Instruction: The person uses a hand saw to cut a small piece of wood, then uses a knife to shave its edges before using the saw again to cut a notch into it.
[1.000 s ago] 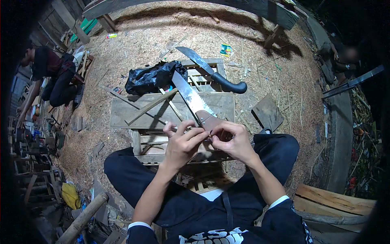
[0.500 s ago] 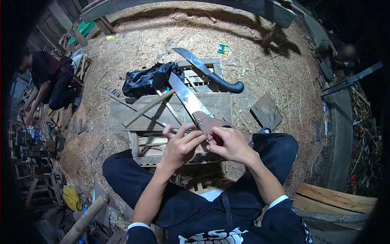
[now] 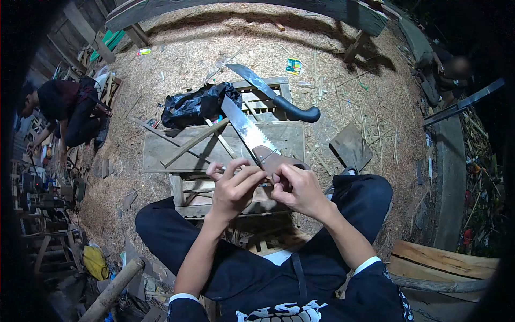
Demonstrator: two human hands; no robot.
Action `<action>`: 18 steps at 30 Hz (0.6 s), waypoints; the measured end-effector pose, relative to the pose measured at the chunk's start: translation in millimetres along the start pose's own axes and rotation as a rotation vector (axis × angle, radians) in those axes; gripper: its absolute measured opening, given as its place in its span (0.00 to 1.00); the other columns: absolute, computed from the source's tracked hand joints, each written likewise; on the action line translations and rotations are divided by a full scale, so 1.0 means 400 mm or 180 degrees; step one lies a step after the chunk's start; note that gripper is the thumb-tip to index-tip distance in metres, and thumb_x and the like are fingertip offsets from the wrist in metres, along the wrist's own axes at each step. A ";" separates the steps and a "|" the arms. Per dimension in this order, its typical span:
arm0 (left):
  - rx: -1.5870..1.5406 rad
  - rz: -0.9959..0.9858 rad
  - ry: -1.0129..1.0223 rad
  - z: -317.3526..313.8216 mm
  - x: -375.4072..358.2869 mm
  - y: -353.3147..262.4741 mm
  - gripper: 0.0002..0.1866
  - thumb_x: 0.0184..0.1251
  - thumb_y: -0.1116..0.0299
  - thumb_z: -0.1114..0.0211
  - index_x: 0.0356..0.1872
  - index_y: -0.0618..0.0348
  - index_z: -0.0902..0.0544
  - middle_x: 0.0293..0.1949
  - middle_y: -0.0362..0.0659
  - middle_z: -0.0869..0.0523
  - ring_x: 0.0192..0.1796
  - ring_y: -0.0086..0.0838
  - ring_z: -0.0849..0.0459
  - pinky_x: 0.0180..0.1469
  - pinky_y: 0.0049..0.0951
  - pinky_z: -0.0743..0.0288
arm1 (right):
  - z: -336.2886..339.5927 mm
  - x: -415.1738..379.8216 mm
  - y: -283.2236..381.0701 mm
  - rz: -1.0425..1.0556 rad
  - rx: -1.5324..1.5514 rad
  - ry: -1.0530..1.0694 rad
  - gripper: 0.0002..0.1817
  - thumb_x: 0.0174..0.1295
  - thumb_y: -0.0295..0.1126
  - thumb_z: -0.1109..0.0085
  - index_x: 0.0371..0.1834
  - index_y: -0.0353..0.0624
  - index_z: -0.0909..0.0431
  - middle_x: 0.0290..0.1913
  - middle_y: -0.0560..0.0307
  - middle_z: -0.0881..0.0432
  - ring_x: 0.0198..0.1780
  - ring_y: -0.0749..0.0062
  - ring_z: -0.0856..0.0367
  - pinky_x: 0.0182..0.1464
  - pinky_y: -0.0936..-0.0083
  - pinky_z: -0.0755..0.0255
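Observation:
My left hand [image 3: 234, 189] and my right hand [image 3: 296, 188] meet fingertip to fingertip above the near end of a handsaw. Both are closed in a pinch; whatever lies between the fingers is too small to make out. Under them rests the handsaw's brown handle [image 3: 275, 161], with a thin wire-like strand around it. Its toothed blade [image 3: 240, 122] points away from me over a grey board [image 3: 177, 145] on a slatted wooden bench. Beyond it lies a large knife with a curved blade [image 3: 251, 78] and a black handle [image 3: 296, 109].
A black plastic bag [image 3: 185, 110] sits left of the saw, and wooden sticks [image 3: 196, 143] cross the board. To the right, a square plank [image 3: 351, 147] lies on the shavings-covered ground. One person [image 3: 72, 107] crouches at the far left; another [image 3: 453, 70] is at the right.
My left fingers have shifted slightly left, while both hands stay pinched close together. The person at the left has bent lower. The saw and knife keep their places.

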State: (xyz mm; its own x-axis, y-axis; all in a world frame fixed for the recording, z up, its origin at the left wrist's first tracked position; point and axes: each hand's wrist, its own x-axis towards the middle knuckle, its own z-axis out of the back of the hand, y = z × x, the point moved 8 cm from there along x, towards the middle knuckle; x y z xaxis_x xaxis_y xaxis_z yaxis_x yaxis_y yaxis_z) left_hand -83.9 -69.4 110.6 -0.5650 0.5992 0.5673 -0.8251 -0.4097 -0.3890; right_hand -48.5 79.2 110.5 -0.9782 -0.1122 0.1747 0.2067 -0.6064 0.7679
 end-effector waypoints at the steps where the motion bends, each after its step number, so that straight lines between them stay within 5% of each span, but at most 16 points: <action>1: -0.0050 -0.0056 -0.0173 0.020 0.009 -0.003 0.17 0.53 0.74 0.27 0.46 0.51 0.10 0.45 0.33 0.10 0.53 0.32 0.17 0.54 0.43 0.34 | 0.001 -0.001 0.001 0.0005 0.0004 0.0008 0.12 0.58 0.32 0.33 0.38 0.40 0.25 0.31 0.50 0.19 0.29 0.54 0.17 0.35 0.62 0.24; 5: -0.0077 -0.0204 -0.0530 0.061 0.015 -0.004 0.17 0.54 0.76 0.26 0.47 0.57 0.10 0.45 0.39 0.10 0.51 0.39 0.16 0.47 0.34 0.22 | 0.025 0.004 0.007 0.0019 0.0010 -0.0205 0.11 0.61 0.33 0.35 0.39 0.39 0.26 0.34 0.47 0.17 0.34 0.47 0.15 0.37 0.57 0.23; 13: 0.0270 -0.0407 -0.0672 0.093 0.000 -0.033 0.20 0.52 0.79 0.28 0.49 0.56 0.10 0.48 0.40 0.09 0.52 0.38 0.14 0.51 0.35 0.20 | 0.025 0.006 -0.001 -0.0054 -0.0167 -0.0323 0.12 0.67 0.36 0.36 0.41 0.39 0.25 0.35 0.47 0.18 0.35 0.48 0.15 0.38 0.57 0.22; 18: 0.0032 -0.0316 -0.0810 0.095 -0.005 -0.026 0.14 0.55 0.78 0.26 0.44 0.54 0.09 0.45 0.37 0.07 0.47 0.34 0.13 0.48 0.31 0.26 | -0.026 -0.006 -0.003 0.0183 -0.1457 -0.0078 0.17 0.63 0.41 0.29 0.42 0.41 0.24 0.39 0.48 0.18 0.44 0.53 0.17 0.48 0.58 0.25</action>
State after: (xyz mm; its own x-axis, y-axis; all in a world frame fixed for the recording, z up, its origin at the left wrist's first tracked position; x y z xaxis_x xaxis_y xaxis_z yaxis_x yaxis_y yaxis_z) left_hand -74.4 -92.4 141.1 -0.4623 0.4452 0.7668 -0.8757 -0.3651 -0.3160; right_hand -46.5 72.0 102.9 -0.9635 -0.1406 0.2280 0.2253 -0.8855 0.4063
